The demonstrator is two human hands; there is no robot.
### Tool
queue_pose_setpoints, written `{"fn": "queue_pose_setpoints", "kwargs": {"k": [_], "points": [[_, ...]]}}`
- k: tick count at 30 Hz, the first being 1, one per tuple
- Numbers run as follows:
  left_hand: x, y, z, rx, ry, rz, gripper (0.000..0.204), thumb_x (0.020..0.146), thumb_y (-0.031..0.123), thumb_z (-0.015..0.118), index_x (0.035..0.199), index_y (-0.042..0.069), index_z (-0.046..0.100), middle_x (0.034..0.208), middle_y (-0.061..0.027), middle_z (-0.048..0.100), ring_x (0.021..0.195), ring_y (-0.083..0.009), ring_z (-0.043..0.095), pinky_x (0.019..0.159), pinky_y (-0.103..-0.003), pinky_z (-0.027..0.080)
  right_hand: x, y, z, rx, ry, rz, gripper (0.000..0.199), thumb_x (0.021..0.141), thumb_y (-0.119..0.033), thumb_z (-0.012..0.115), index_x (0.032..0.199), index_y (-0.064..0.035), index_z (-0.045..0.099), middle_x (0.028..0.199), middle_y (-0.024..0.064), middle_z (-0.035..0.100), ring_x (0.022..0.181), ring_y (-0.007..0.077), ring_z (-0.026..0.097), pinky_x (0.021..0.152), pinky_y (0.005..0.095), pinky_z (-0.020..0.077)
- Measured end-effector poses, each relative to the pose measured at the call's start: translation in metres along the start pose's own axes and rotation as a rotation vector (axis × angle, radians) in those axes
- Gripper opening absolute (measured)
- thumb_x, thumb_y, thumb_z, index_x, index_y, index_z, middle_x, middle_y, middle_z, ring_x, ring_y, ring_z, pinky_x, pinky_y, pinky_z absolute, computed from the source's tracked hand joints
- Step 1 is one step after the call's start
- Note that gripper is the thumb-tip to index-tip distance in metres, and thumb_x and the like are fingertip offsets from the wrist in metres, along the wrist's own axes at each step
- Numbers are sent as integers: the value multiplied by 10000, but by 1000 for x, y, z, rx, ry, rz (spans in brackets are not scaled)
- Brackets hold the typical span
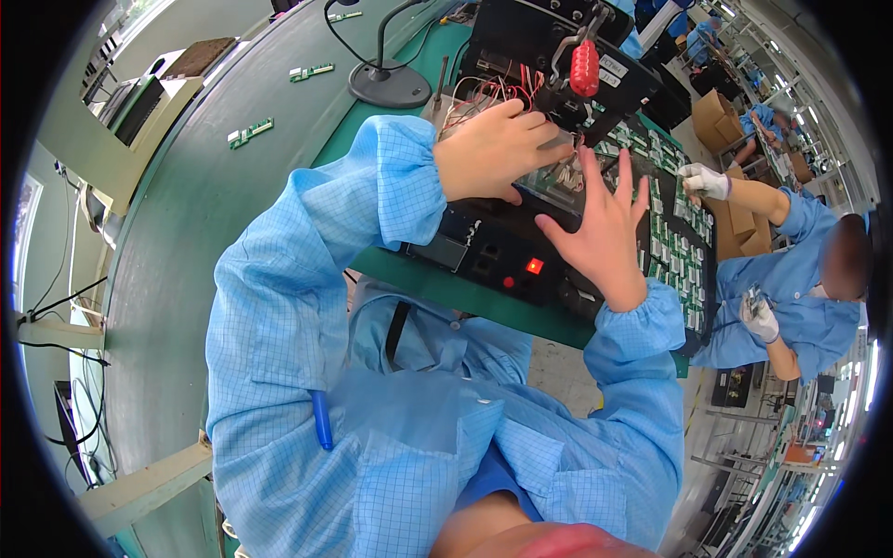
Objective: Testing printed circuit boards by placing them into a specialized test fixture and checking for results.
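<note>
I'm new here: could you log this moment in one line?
left hand: on black test fixture | right hand: open, beside it | red lever: up

Around us we see a green worktable [186,242] curving away to the left, with two small green circuit boards [251,133] lying apart on it and a third [311,72] farther back. A black gooseneck stand [389,86] with a round base sits near the table's far edge. To our right, a tray of many small green boards [677,244] stretches along the bench, and beyond it a co-worker in a blue coat [809,307] wears white gloves [704,181]. Cardboard boxes [712,116] stand behind them
</note>
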State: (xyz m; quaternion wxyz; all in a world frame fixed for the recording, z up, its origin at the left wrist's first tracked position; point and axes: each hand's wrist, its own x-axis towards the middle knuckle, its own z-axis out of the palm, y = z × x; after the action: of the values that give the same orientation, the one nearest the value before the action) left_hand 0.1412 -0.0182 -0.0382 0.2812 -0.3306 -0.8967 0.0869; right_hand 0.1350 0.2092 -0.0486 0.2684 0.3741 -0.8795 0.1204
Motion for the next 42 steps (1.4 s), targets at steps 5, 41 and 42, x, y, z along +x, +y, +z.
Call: {"fn": "queue_pose_setpoints", "kwargs": {"k": [5,41,42], "points": [[3,-2,-4,-3,-5,-14,939,607,447,883,1437,192,527,1102,1,565,1072,-184,538,909,-338,425,-1,-1,-4,-92,-120,-6,907,753,-351,802,1503,-52,388,1447,132,533,1490,420,216,1155,650,113],[2,1,-2,-85,-37,-36,942,660,489,847,1464,162,479,1222,-68,588,1149,-223,559,970,-373,421,6,7,-7,3,19,-50,1017,747,-374,813,1551,-36,289,1500,132,483,1483,410,251,1175,622,130],[1,0,0,-82,-38,-36,942,660,489,847,1464,162,479,1222,-68,588,1149,-223,559,970,-373,421,9,8,-14,11,64,-7,1011,759,-372,806,1557,-40,280,1549,114,430,1476,410,260,1172,599,159]]}}
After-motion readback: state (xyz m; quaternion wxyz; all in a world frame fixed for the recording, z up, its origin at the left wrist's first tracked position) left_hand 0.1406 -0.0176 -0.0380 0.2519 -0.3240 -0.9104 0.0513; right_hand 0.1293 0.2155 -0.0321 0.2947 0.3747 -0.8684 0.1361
